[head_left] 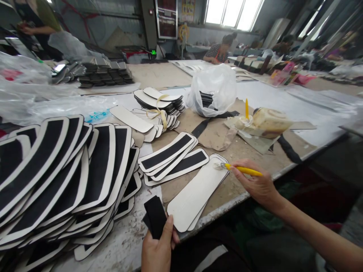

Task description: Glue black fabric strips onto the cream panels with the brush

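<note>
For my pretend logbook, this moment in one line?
left hand: holds flat black strips | right hand: holds yellow-handled brush, touching white oblong panel

Right hand [259, 186] holds yellow brush [244, 170] on white piece [194, 194].

No wording, brand or number can be read with certainty. Blue print [98, 115] runs across the clear plastic sheeting [68, 107] at left, its characters crumpled and blurred. A small green lit sign [153, 53] glows beyond the table (its symbols too small to make out). On the back wall, a yellowish poster [188, 10] and a dark red framed board [166, 19] are likewise too distant and blurred to read.
</note>
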Demonstrator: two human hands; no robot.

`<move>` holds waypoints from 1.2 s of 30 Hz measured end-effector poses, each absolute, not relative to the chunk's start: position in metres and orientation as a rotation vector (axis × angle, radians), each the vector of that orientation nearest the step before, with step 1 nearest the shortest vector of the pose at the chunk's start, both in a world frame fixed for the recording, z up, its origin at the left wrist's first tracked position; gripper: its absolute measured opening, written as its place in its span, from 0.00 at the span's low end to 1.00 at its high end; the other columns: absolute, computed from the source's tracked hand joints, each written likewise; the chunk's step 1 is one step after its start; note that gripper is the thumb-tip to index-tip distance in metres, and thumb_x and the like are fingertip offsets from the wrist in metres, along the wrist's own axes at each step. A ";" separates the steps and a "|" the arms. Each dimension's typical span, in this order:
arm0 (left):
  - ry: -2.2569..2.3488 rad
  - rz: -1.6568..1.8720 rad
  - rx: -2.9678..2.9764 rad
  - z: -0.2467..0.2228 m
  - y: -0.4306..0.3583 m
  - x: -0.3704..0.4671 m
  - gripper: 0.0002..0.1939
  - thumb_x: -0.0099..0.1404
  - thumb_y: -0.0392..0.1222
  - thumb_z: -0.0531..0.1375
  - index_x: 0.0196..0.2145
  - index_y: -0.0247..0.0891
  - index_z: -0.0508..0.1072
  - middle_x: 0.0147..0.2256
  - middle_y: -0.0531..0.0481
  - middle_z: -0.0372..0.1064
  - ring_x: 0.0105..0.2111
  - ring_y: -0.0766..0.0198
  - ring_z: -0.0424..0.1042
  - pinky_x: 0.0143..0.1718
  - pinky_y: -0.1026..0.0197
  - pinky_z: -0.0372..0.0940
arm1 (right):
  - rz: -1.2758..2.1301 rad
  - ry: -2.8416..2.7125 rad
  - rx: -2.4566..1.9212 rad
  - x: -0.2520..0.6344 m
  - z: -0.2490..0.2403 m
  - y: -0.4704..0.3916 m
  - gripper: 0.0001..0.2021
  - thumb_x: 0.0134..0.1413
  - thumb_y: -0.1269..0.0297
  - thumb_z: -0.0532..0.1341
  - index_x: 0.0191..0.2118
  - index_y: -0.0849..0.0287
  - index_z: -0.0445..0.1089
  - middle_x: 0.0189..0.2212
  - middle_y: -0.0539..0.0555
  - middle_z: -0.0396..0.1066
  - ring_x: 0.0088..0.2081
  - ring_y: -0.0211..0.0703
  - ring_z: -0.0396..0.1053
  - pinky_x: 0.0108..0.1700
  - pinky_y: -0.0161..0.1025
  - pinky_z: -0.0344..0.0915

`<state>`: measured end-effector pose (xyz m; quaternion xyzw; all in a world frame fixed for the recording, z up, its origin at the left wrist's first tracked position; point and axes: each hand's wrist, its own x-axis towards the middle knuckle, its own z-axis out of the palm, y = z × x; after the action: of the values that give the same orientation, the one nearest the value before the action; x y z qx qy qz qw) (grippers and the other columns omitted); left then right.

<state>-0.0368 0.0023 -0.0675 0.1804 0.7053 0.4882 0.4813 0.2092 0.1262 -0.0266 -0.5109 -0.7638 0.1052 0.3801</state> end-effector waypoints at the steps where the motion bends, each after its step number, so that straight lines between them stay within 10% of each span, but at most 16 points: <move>1: 1.722 1.189 0.438 -0.067 0.003 -0.037 0.24 0.49 0.60 0.64 0.29 0.35 0.69 0.14 0.55 0.63 0.17 0.65 0.57 0.21 0.63 0.53 | 0.238 -1.981 -1.273 0.211 -0.025 0.127 0.04 0.56 0.66 0.58 0.38 0.56 0.69 0.33 0.55 0.71 0.38 0.45 0.70 0.44 0.44 0.68; 22: 1.772 1.167 0.447 -0.068 0.004 -0.036 0.22 0.50 0.58 0.64 0.29 0.34 0.69 0.13 0.55 0.63 0.16 0.66 0.58 0.21 0.63 0.53 | 0.138 -2.389 -0.898 0.209 -0.019 0.096 0.12 0.53 0.78 0.58 0.44 0.61 0.68 0.38 0.60 0.71 0.40 0.44 0.70 0.41 0.38 0.70; 31: 1.780 1.174 0.524 -0.058 0.004 -0.034 0.18 0.53 0.55 0.63 0.27 0.35 0.68 0.14 0.56 0.62 0.17 0.66 0.58 0.22 0.63 0.54 | 0.903 -2.240 -0.658 0.158 -0.012 0.054 0.10 0.57 0.73 0.57 0.45 0.58 0.65 0.37 0.56 0.71 0.39 0.40 0.69 0.41 0.35 0.68; 36: 1.744 1.166 0.556 -0.062 0.004 -0.036 0.20 0.53 0.56 0.62 0.28 0.34 0.69 0.14 0.54 0.63 0.17 0.65 0.59 0.21 0.63 0.55 | 0.714 -2.242 -0.752 0.168 -0.016 0.064 0.13 0.56 0.75 0.56 0.47 0.57 0.66 0.39 0.58 0.71 0.42 0.42 0.69 0.44 0.38 0.68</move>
<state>-0.0355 0.0036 -0.0616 0.2265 0.7108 0.4750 0.4668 0.1681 0.0641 -0.0155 -0.2875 -0.8569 0.2730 0.3295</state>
